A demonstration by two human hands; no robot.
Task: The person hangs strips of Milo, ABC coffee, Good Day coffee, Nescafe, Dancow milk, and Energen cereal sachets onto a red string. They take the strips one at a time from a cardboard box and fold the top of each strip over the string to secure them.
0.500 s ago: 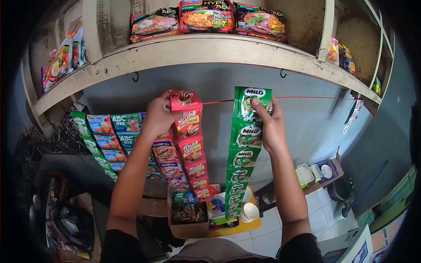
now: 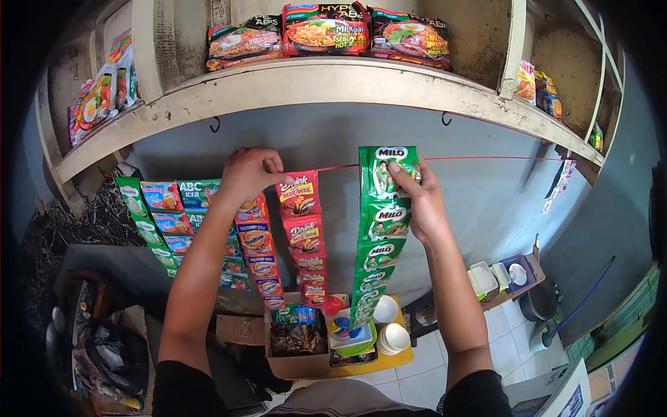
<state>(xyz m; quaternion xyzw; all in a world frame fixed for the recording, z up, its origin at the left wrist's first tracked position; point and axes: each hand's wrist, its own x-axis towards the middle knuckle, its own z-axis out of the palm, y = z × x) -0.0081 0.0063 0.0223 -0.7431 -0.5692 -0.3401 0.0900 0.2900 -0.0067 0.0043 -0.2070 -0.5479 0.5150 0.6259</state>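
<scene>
Head view, and the picture is changing fast: the Drink Beng-Beng sachet strip [image 2: 302, 229] is now hanging lower than half a second ago, its top packet no longer bunched up inside the left hand [image 2: 246, 174] but dangling flat just under the red string [image 2: 486, 158]. That left hand is shifting its grip, closing down narrow on the red string right beside the strip's top edge, fingers pinched rather than wrapped around a packet. By the look of it, the red strip is hanging from the line, though the join is hidden behind the fingers.

Over on the other side, the right hand [image 2: 420, 205] is keeping its grip closed on the top packet of the Milo sachet strip [image 2: 379, 236], thumb behind and fingers across the front. That green strip is sliding left along the line, closing in on the red one, and is still being carried by the hand.

Both strips are trailing down towards the cardboard box [image 2: 299, 361] and white cups [image 2: 396, 337] below. Instant noodle packets [image 2: 326, 28] are sitting on the wooden shelf [image 2: 333, 87] overhead, and ABC iced sachets [image 2: 198, 194] are hanging to the left.
</scene>
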